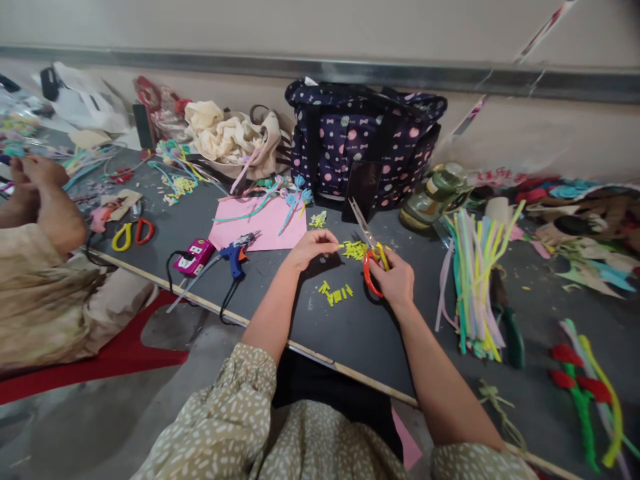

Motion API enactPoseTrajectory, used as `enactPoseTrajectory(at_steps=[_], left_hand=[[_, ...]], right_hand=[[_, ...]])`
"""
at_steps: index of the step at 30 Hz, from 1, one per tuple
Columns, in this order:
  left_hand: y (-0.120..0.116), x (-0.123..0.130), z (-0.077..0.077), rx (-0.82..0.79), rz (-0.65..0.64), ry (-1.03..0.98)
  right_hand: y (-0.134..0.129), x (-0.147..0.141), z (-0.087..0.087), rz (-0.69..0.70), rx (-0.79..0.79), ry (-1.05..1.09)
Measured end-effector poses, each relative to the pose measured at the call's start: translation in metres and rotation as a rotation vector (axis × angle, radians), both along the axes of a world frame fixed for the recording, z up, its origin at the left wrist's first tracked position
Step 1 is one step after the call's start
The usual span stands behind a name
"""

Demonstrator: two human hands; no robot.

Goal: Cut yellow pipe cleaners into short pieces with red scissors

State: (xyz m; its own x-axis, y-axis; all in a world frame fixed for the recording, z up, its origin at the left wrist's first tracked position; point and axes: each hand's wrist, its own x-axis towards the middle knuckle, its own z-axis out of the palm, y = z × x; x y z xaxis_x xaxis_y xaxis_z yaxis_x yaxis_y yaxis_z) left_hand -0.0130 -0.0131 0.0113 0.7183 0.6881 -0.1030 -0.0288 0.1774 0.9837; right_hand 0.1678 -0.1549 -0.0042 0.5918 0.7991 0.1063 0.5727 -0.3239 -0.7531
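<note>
My right hand point(397, 277) is closed around the handles of a pair of scissors point(367, 233), one loop red and the other yellow; the blades are slightly apart and point away. My left hand point(315, 247) has its thumb and fingers pinched together, with a small yellow-green piece point(341, 246) at the fingertips. Between the hands lies a heap of yellow-green clippings point(355, 251). Closer to me are several loose yellow-green cut pieces point(336, 294), and a smaller cluster of clippings point(319, 219) is beyond my left hand.
Left of me are a blue glue gun point(236, 259), a magenta power box point(197, 257) and pink paper point(260, 223). A dark patterned bag point(365, 140), a phone point(362, 190) and a bottle point(433, 197) stand behind. Pipe cleaners point(477, 287) lie right. Another person's hands point(43, 180) are far left.
</note>
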Motion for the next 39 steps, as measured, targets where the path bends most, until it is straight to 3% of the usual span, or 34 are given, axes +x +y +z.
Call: enactPoseTrajectory(at_steps=[7,11,23,39], left_hand=[[0.017,0.000,-0.014,-0.205,0.420,-0.194],[0.018,-0.001,-0.012,-0.270,0.550,-0.235],[0.020,-0.002,-0.014,-0.367,0.504,-0.384],[0.019,-0.004,-0.012,-0.392,0.460,-0.359]], right_hand=[[-0.001,-0.008,0.000,0.091,-0.055,-0.130],[-0.002,-0.013,-0.003,0.167,-0.050,-0.230],[-0.004,-0.015,-0.004,0.253,0.009,-0.393],[-0.004,-0.017,0.002,0.260,0.006,-0.418]])
